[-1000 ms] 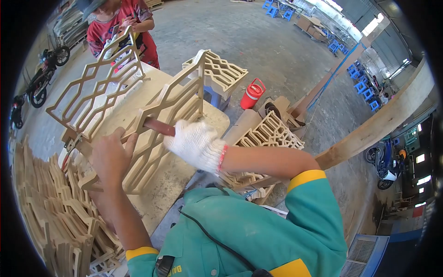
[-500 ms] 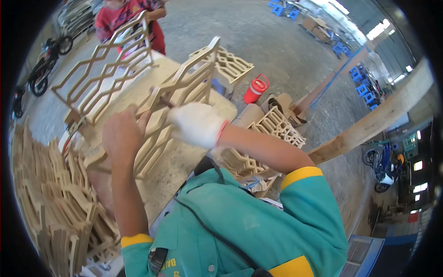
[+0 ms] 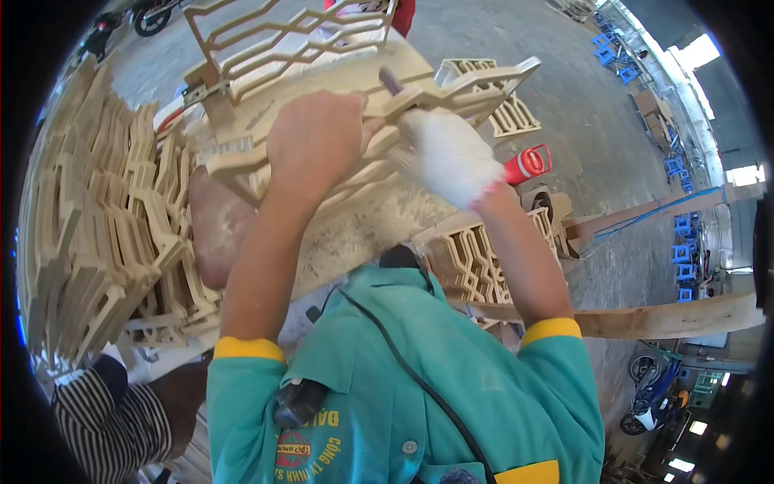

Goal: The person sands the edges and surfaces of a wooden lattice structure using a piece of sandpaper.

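A pale wooden lattice panel (image 3: 508,77) with zigzag bars stands tilted on the dusty worktable (image 3: 347,242). My bare left hand (image 3: 316,141) is closed round its upper bar, left of the middle. Close by on the right, my right hand (image 3: 451,157), in a white knitted glove, is closed at the same panel. A dark purplish-brown strip (image 3: 391,81) sticks up past the bar beside the glove and appears held in it. Its lower part is hidden, and the gloved fingers are slightly blurred. A second lattice panel (image 3: 294,36) stands at the far side of the table.
Many zigzag wooden pieces (image 3: 105,202) are piled at the left. More lattice panels (image 3: 468,262) stand right of the table, near a red jug (image 3: 528,164). A wooden beam (image 3: 669,319) juts in from the right. People are partly visible in red (image 3: 401,20) and striped clothing (image 3: 113,419).
My view has turned, so the panel and table sit further right and higher. Both hands stay on the panel. The dark strip now points up above the bar.
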Available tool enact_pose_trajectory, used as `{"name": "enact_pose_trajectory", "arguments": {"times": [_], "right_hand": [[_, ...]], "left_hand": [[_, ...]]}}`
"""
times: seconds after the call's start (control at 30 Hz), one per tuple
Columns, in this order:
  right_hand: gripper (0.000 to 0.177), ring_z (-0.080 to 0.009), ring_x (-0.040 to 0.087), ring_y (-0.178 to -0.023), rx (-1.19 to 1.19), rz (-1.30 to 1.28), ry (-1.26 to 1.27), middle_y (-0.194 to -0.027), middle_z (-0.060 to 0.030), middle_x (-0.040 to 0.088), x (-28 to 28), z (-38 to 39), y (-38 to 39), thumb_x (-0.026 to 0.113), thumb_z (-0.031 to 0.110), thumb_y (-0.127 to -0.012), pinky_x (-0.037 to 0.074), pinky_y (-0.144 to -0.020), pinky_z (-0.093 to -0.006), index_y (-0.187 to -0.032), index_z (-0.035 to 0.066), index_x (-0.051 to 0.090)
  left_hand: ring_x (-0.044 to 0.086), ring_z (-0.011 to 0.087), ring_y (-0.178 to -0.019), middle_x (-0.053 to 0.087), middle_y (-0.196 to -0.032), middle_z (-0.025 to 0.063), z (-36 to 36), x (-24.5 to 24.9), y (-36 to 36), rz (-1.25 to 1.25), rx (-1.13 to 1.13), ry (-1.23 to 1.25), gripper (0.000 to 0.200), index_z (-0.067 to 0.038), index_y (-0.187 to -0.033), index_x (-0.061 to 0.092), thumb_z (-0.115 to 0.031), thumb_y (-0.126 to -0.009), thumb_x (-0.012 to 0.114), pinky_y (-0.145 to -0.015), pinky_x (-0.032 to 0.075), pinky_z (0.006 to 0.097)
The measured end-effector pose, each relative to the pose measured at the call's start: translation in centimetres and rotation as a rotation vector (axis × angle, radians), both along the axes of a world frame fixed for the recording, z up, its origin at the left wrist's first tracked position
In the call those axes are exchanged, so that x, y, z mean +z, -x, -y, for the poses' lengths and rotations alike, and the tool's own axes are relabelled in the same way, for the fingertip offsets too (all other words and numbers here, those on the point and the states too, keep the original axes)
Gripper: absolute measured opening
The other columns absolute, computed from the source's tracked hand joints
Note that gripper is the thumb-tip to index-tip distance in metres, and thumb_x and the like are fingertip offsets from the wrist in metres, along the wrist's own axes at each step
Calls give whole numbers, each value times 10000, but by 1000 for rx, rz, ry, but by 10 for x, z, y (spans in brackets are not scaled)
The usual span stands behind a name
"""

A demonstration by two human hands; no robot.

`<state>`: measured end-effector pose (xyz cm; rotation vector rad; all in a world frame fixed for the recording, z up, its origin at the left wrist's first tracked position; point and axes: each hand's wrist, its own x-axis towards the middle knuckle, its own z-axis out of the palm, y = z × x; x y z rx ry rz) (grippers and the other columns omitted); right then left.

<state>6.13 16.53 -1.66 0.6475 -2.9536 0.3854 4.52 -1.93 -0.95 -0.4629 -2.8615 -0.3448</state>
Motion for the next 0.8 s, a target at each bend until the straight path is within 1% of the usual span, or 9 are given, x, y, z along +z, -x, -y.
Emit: {"name": "enact_pose_trajectory", "arguments": {"times": [0.07,0.17,0.27,0.3,0.43,0.53,0.67,0.7,0.8], "right_hand": [[236,-388,678,-795,-74,-50,-43,-843,-224,683,-8,8,-6,624,226,-839,548,-719,-476,-946,18,654],[169,-389,677,-780,-102,311,-280,-814,-219,679,28,-6,-28,614,175,-833,544,-700,-484,-889,17,636],[151,-385,686,-801,-95,50,-122,-824,-222,684,6,7,-12,603,153,-831,545,-705,-487,-893,20,639],[171,-380,691,-816,-71,-70,-106,-834,-228,686,-17,5,-2,594,148,-832,549,-712,-485,-924,16,651],[178,-385,686,-805,-123,255,-296,-824,-221,684,27,-11,-37,565,122,-840,549,-713,-479,-949,19,660],[183,-383,688,-827,-44,119,-237,-837,-214,689,15,-1,-18,562,128,-849,546,-722,-490,-960,23,661],[180,-371,690,-837,-40,82,-241,-864,-183,700,11,-3,-18,563,153,-864,547,-725,-491,-963,39,661],[185,-371,690,-845,-64,216,-365,-867,-178,701,24,-8,-24,567,153,-861,551,-734,-482,-972,40,662],[195,-385,685,-764,-113,121,-316,-793,-233,671,6,-6,-18,561,169,-863,554,-690,-471,-923,16,665]], "left_hand": [[672,342,-739,676,-731,155,2,2,2,-16,-5,-10,439,-90,-921,713,-521,-871,648,-653,513,462],[671,341,-733,673,-718,151,5,1,3,-31,0,-34,443,-91,-909,715,-527,-868,649,-649,517,454],[670,339,-732,674,-716,149,2,-5,5,-41,-18,10,443,-92,-919,720,-527,-869,649,-655,522,443],[670,339,-733,675,-716,149,2,-4,5,-43,-6,23,442,-92,-926,722,-524,-869,649,-657,523,441],[670,335,-737,677,-724,151,-1,-2,0,-54,34,13,439,-87,-934,723,-515,-872,649,-665,524,436],[670,334,-744,681,-734,154,1,-7,4,-65,-27,30,437,-93,-959,730,-514,-870,653,-672,524,442],[672,336,-765,696,-785,153,-2,1,-4,4,32,18,424,-107,-1006,734,-501,-869,659,-684,521,462],[674,336,-773,697,-789,151,-2,1,-4,11,27,29,424,-106,-1006,733,-500,-870,658,-687,523,461],[678,335,-796,700,-799,147,0,-2,-2,5,33,44,426,-102,-1008,732,-499,-874,653,-700,527,458]]}}
